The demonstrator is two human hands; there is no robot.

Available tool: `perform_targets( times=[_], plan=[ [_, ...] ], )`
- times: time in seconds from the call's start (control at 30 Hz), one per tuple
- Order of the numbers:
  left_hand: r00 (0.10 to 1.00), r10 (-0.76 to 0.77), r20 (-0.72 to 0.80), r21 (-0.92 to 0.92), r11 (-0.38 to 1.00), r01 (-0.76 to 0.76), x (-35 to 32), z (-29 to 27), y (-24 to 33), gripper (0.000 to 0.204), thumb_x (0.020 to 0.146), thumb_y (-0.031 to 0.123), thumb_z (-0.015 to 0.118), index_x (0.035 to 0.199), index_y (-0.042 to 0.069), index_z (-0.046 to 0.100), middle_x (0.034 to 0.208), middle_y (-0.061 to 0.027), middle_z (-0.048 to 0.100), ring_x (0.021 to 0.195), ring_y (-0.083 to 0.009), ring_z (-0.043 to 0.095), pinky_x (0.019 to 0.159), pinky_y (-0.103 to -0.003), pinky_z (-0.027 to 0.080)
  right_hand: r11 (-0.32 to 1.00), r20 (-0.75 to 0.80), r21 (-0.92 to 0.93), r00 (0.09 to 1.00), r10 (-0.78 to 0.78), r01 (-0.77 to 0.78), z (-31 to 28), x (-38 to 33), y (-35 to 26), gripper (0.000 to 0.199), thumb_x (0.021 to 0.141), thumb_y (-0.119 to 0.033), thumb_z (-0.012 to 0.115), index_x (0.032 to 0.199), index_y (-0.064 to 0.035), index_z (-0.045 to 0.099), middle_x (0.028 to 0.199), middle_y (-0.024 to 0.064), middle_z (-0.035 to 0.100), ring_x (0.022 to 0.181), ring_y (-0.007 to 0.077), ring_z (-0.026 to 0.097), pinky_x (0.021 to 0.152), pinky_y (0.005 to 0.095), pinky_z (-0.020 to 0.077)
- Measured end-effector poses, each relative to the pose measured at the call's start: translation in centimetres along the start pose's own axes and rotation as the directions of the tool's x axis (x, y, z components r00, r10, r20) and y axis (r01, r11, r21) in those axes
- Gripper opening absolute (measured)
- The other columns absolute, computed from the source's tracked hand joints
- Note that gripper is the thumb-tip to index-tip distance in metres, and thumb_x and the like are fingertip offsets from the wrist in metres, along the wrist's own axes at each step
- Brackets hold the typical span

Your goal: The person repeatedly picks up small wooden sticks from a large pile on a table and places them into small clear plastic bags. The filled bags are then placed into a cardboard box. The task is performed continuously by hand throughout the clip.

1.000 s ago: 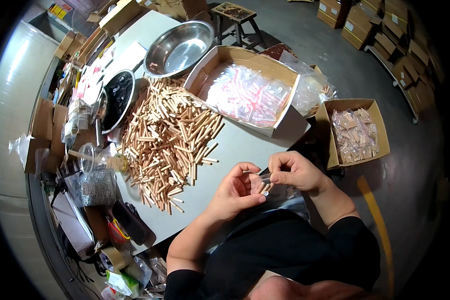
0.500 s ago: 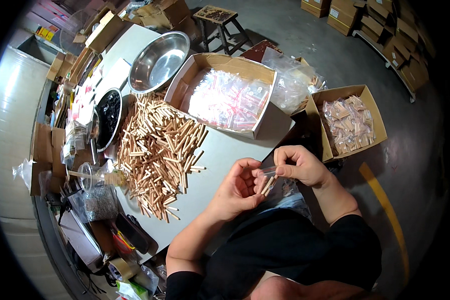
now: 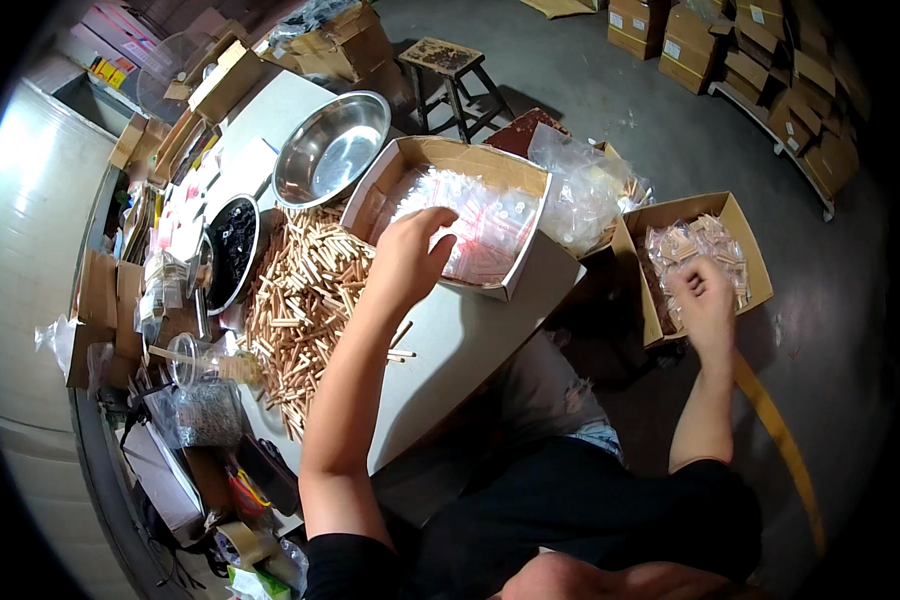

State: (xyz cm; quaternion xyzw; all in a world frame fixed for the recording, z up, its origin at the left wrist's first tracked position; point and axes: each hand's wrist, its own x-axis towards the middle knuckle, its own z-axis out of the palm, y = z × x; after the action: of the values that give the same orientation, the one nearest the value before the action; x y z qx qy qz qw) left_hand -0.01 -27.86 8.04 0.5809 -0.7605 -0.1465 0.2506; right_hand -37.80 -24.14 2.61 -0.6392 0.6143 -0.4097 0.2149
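My left hand (image 3: pixel 412 258) reaches over the near left part of an open white carton (image 3: pixel 510 282) of small clear zip bags (image 3: pixel 480 215). Its thumb and forefinger are apart, with nothing seen between them. Over at the right, my right hand (image 3: pixel 707 308) is above a brown cardboard box (image 3: pixel 753 222) heaped with small filled bags (image 3: pixel 705 238) of wooden pegs. The fingers of that hand are curled in; whatever they may hold is hidden. A large pile of short wooden pegs (image 3: pixel 305 300) lies on the table, left of my left forearm.
Beyond the peg pile stand a steel bowl (image 3: pixel 332 150) and a basin of black pieces (image 3: pixel 233 250). A tipped clear cup (image 3: pixel 185 360) lies near clutter on the left. A large plastic bag (image 3: pixel 575 195) sits between the two boxes. A wooden stool (image 3: pixel 445 58) stands behind.
My hands have parted from the small clear bag with pegs they held together. The left went up and left to the white carton, the right across to the brown box.
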Motion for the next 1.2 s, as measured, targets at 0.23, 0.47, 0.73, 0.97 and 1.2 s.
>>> perform_targets(
  times=[0.23,0.47,0.73,0.97,1.2],
  plan=[
    [0.934,-0.143,0.329,0.450,0.893,-0.022,5.4,1.9,-2.0,0.027,0.078,0.006,0.066,0.104,0.005,0.073,0.104,-0.0161,0.071,0.095,-0.0335,0.067,0.086,-0.042,0.052,0.990,0.256,0.049,0.956,-0.143,0.135,3.0,-1.1,-2.1,0.020,0.080,-0.010,0.076,0.080,0.0014,0.059,0.076,0.0105,0.059,0.064,0.0218,0.059,0.059,0.0329,0.0472],
    [0.995,0.073,-0.063,0.139,0.988,-0.064,2.6,-0.7,-2.7,0.017,0.083,0.015,0.073,0.094,0.003,0.075,0.088,-0.0175,0.071,0.077,-0.0299,0.068,0.070,-0.035,0.053,0.973,0.328,0.100,0.916,-0.230,0.209,4.6,-1.4,-3.3,0.020,0.080,-0.012,0.075,0.080,0.0007,0.060,0.077,0.0115,0.060,0.067,0.0251,0.060,0.061,0.0353,0.0478],
    [0.956,-0.159,-0.248,-0.403,0.914,0.047,0.0,-0.9,-3.4,0.018,0.092,-0.001,0.063,0.108,-0.004,0.071,0.098,-0.0087,0.073,0.090,-0.0119,0.066,0.079,-0.023,0.053,0.841,0.479,0.301,0.692,-0.540,0.448,9.6,-3.1,-8.7,0.013,0.080,-0.013,0.072,0.082,-0.0025,0.064,0.083,0.0135,0.061,0.081,0.0339,0.061,0.073,0.0416,0.0502],
    [0.850,-0.435,-0.297,-0.780,0.624,0.047,-7.7,-3.4,-2.6,0.010,0.093,0.005,0.065,0.099,-0.003,0.064,0.084,-0.0033,0.066,0.078,-0.0090,0.062,0.072,-0.022,0.050,0.779,0.562,0.330,0.552,-0.616,0.533,17.6,-5.2,-11.4,0.021,0.080,-0.013,0.072,0.096,-0.0004,0.065,0.094,0.0167,0.060,0.089,0.0359,0.062,0.080,0.0418,0.0521],
    [0.768,-0.569,-0.292,-0.839,0.538,0.080,-21.6,-2.9,-2.9,0.016,0.096,0.007,0.061,0.102,-0.006,0.069,0.091,-0.0081,0.071,0.080,-0.0101,0.064,0.072,-0.023,0.050,0.767,0.469,0.220,0.623,-0.625,0.603,22.2,-6.5,-16.6,0.036,0.079,-0.022,0.078,0.101,-0.0011,0.060,0.102,0.0183,0.054,0.094,0.0373,0.059,0.083,0.0444,0.0507]
  ],
)
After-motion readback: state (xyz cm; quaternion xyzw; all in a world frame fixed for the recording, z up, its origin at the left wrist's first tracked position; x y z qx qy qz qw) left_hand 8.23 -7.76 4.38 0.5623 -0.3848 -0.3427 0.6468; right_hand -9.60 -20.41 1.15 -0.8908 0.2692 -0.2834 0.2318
